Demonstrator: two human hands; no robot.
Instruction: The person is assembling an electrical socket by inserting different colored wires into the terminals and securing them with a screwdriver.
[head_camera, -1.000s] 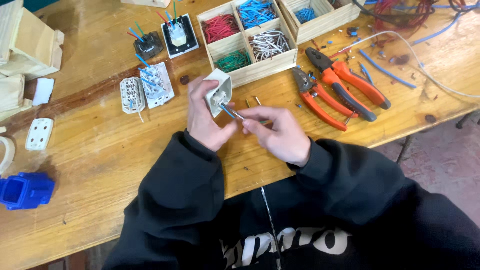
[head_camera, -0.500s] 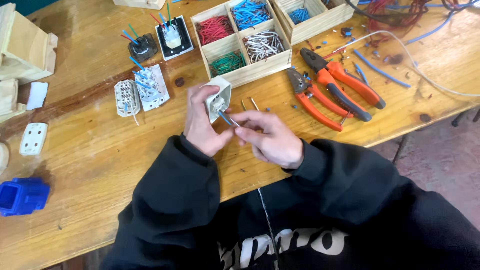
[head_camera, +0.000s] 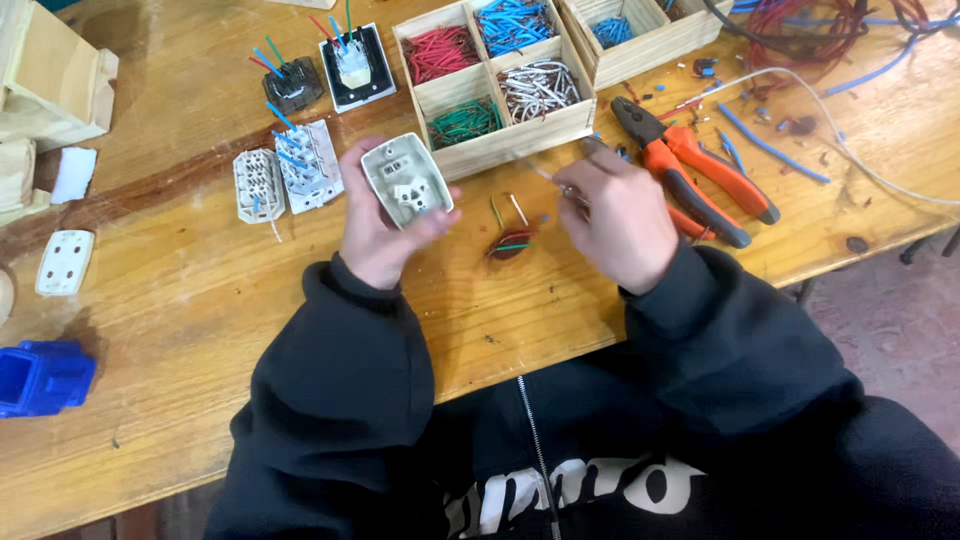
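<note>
My left hand (head_camera: 372, 228) holds a white socket body (head_camera: 406, 181) tilted up, its open back with inner terminals facing me. My right hand (head_camera: 612, 212) is off to the right of it, fingers pinched on a thin metal piece (head_camera: 548, 173) whose tip points left; I cannot tell whether it is a small tool or a wire. Between the hands, short red, green and white wire bits (head_camera: 511, 240) lie on the wooden bench (head_camera: 200, 300). Both arms are in dark hoodie sleeves.
A compartmented wooden box (head_camera: 520, 135) behind the hands holds red, blue, white and green wire pieces. Orange-handled pliers (head_camera: 700, 175) lie just right of my right hand. Other socket parts (head_camera: 285, 175), a white cover plate (head_camera: 65, 262), a blue plastic box (head_camera: 40, 378) and wooden blocks (head_camera: 50, 80) are at the left.
My right hand has pulled away from the socket to the right, toward the pliers. My left hand has turned the socket's open back up toward me.
</note>
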